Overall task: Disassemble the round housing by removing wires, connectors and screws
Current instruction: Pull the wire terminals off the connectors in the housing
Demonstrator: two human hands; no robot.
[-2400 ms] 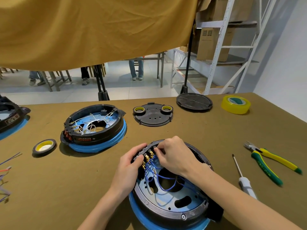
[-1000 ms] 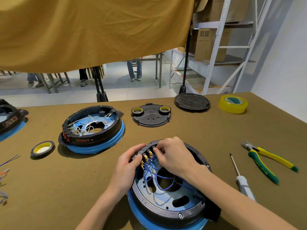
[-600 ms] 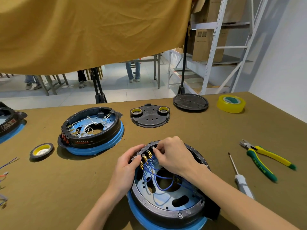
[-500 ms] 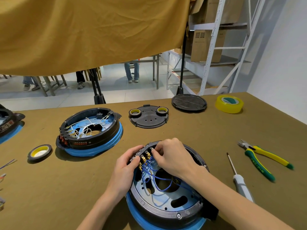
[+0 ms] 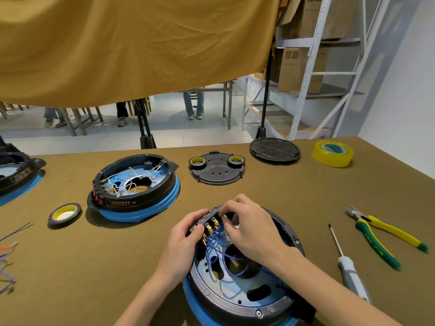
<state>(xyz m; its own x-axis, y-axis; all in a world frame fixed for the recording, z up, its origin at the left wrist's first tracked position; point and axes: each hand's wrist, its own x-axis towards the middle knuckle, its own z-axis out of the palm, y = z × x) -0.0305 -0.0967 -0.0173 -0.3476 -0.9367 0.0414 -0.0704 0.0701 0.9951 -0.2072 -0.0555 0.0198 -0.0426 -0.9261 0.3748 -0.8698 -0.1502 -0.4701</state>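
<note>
A round black housing (image 5: 263,309) with a blue rim and a blue inner plate lies at the near middle of the table. Blue wires (image 5: 226,255) loop across its inside to a row of brass connectors (image 5: 210,228) on a black terminal block at its far left edge. My left hand (image 5: 186,238) grips that block from the outside, thumb on its face. My right hand (image 5: 247,227) reaches over the housing and its curled fingers pinch a connector at the block; the fingertips hide the exact part held.
A second housing (image 5: 136,184) with white wires sits at left, a third (image 5: 16,175) at the far left edge. Black tape roll (image 5: 64,214), loose wires (image 5: 9,255), two black covers (image 5: 217,170) (image 5: 274,150), yellow tape (image 5: 333,152), screwdriver (image 5: 348,267) and pliers (image 5: 386,236) lie around.
Both hands stay at the terminal block. My right hand's fingers have shifted slightly along the connectors; the camera view drifted a little.
</note>
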